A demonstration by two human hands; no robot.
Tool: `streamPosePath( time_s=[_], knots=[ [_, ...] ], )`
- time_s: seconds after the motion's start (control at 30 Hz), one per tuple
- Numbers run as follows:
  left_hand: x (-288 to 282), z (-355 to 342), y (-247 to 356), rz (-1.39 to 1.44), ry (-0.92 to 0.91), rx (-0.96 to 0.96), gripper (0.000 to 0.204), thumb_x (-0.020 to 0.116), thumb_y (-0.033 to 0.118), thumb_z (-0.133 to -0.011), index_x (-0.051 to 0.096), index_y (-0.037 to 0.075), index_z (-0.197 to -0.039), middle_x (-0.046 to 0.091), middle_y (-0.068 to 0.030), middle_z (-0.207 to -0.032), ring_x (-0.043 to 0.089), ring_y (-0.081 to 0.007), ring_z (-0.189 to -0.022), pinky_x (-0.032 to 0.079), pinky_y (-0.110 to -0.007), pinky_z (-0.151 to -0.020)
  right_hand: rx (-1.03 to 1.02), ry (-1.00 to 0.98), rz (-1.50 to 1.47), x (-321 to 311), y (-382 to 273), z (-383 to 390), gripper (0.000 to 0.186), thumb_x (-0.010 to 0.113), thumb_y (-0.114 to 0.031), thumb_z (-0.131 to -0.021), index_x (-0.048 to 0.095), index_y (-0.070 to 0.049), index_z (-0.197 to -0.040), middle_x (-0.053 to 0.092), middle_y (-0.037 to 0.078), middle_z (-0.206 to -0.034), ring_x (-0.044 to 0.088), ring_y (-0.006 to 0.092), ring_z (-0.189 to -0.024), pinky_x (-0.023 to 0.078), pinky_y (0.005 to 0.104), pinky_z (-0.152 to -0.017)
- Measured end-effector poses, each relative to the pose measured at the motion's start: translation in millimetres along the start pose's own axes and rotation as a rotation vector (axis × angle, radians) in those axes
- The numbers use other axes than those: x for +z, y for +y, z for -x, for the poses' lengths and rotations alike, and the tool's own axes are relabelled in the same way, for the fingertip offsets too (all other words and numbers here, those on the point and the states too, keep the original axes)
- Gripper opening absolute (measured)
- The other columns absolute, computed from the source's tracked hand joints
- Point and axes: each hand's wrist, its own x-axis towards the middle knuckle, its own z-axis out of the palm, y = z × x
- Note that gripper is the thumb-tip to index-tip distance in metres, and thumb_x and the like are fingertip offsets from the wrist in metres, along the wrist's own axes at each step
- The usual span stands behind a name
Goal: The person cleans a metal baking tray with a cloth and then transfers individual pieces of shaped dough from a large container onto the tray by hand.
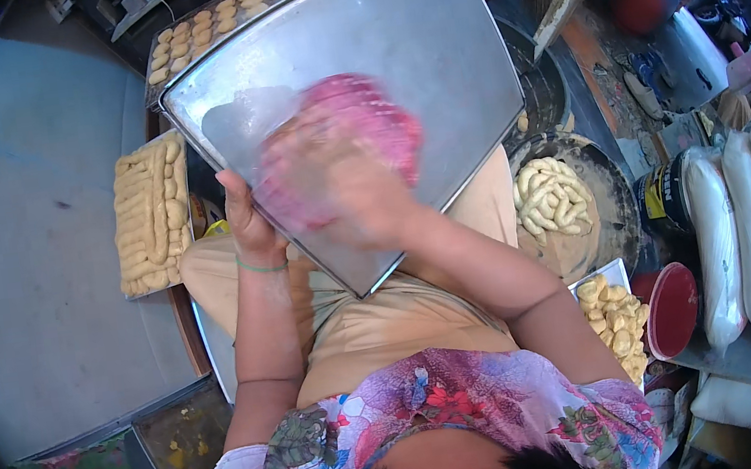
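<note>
A large metal tray [449,66] is held tilted over my lap. My left hand [246,213] grips its left edge, thumb showing at the rim. My right hand [346,182], smeared by motion, is on a pink spotted cloth [386,125] lying against the tray's surface; its fingers are mostly lost in the blur.
Trays of shaped dough pieces stand behind [179,46] and at left [148,215]. At right are a round basin [618,223] holding dough strands, a tray of dough lumps [617,327], a red lid [671,311] and long white packages [750,226]. A pale board [50,256] stands left.
</note>
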Motion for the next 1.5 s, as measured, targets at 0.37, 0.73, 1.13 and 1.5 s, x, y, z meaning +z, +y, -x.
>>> streamPosePath(
  time_s=[0.37, 0.73, 1.13, 1.5],
  knots=[
    [19, 17, 14, -0.466, 0.142, 0.083, 0.052, 0.064, 0.003, -0.070, 0.048, -0.004, -0.118, 0.059, -0.0133, -0.105, 0.061, -0.0241, -0.094, 0.052, -0.035, -0.082, 0.355, 0.848, 0.154, -112, 214, -31, 0.035, 0.050, -0.018, -0.089, 0.055, 0.000, -0.119, 0.057, 0.014, -0.117, 0.054, 0.0239, -0.109, 0.039, 0.0332, -0.094],
    [61, -57, 23, -0.611, -0.026, 0.037, 0.046, 0.057, 0.004, -0.076, 0.048, -0.002, -0.121, 0.059, -0.0125, -0.107, 0.059, -0.0211, -0.097, 0.049, -0.033, -0.084, 0.886, 1.247, -0.994, -183, 255, 159, 0.034, 0.046, -0.034, -0.096, 0.054, -0.006, -0.115, 0.062, 0.009, -0.109, 0.060, 0.0279, -0.098, 0.048, 0.0438, -0.088],
    [127, -68, -64, -1.506, -1.430, 0.273, 0.048, 0.049, 0.002, -0.083, 0.050, 0.014, -0.130, 0.055, -0.0064, -0.126, 0.057, -0.0272, -0.109, 0.046, -0.038, -0.092, 0.552, 1.037, -1.233, -288, 233, 221, 0.021, 0.047, -0.018, -0.093, 0.054, -0.002, -0.105, 0.061, 0.013, -0.101, 0.060, 0.0280, -0.092, 0.048, 0.0442, -0.088],
    [68, 12, -77, -1.338, -0.180, 0.627, 0.071, 0.061, 0.022, -0.080, 0.028, 0.014, -0.143, 0.033, -0.0191, -0.141, 0.029, -0.0345, -0.133, 0.020, -0.059, -0.106, 0.733, 1.058, -1.488, -127, 195, 267, 0.037, 0.053, -0.015, -0.089, 0.048, 0.004, -0.120, 0.059, 0.022, -0.113, 0.060, 0.0307, -0.103, 0.047, 0.0473, -0.092]
  ],
)
